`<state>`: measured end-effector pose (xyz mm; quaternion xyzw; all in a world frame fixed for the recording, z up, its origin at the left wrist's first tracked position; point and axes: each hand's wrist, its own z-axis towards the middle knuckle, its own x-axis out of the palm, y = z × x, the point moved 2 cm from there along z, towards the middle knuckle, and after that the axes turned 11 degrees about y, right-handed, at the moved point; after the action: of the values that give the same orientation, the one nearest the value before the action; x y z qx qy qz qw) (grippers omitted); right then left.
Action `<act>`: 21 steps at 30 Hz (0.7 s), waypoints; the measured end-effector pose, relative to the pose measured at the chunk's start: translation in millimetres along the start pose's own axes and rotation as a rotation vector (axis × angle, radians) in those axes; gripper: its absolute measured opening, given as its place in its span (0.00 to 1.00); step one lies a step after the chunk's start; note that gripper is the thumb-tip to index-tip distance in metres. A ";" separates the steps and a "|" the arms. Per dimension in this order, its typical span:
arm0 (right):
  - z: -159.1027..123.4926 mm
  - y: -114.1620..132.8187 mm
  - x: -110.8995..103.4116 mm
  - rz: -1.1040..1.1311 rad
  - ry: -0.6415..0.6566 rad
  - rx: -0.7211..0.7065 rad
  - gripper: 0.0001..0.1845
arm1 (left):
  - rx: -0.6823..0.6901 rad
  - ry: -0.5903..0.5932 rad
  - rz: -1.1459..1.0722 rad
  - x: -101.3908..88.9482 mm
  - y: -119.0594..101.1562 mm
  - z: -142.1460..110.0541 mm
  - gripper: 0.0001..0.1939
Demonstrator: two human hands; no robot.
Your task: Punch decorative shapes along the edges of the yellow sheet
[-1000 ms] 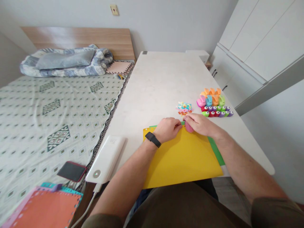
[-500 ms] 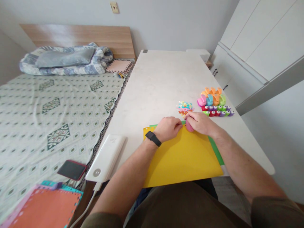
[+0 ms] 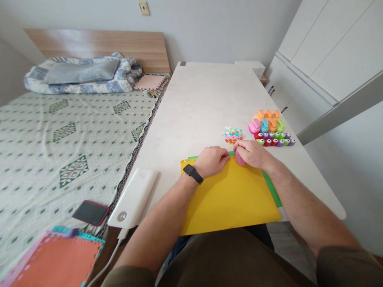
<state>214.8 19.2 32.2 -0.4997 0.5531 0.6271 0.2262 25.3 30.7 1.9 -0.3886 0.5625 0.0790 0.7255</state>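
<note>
R hand (image 3: 253,153) curled over pink punch (image 3: 239,158), fingers closed round it, pressing down at far edge of yellow sheet (image 3: 230,199). Punch mostly hidden under fingers; only lower pink part showing. Vs 0.5 s ago: R hand shifted a touch left and lower on punch, knuckles more bunched; punch itself in same spot on sheet edge.

L hand (image 3: 212,161) fist-like, fingers bent, thumb and fingertips pinching far edge of yellow sheet just left of punch. Nearly touching R hand. Black watch (image 3: 193,174) on L wrist. No visible change in L hand since earlier frames.

Yellow sheet flat on white table (image 3: 203,103), near edge overhanging toward lap. Green sheet (image 3: 272,189) under it, showing as strip along R side and thin sliver at far edge. Both unmoved.

Beyond hands: small heap of coloured cut-outs (image 3: 232,135), just past R hand. Further R: cluster of larger punches (image 3: 267,122) (orange, pink, blue, green), then row of small punches (image 3: 274,139) (red, green, purple) in front of it. Same places as before.

L of sheets: white power bank (image 3: 134,197) at table edge, cable hanging. On bed (image 3: 60,131): dark phone (image 3: 90,212), foam mats (image 3: 56,259) at bottom L corner. Camera view a hair lower than 1 s ago.
</note>
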 end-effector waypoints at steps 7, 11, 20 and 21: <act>0.6 1.9 2.6 -0.036 -0.014 0.014 0.18 | -0.003 0.004 0.004 0.0 -1.2 0.6 0.10; 1.9 0.9 3.4 -0.030 -0.004 0.012 0.19 | -0.005 0.010 0.010 -0.2 -1.6 0.0 0.10; -3.1 -18.2 -4.2 0.235 0.146 -0.029 0.15 | -0.005 0.008 -0.009 0.3 0.3 0.0 0.10; -3.6 -21.8 -5.6 0.265 0.161 -0.028 0.15 | -0.001 0.006 -0.010 0.2 0.2 0.1 0.10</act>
<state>236.6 23.6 27.4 -0.4740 0.6217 0.6171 0.0892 25.3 30.8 1.6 -0.3922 0.5626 0.0743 0.7240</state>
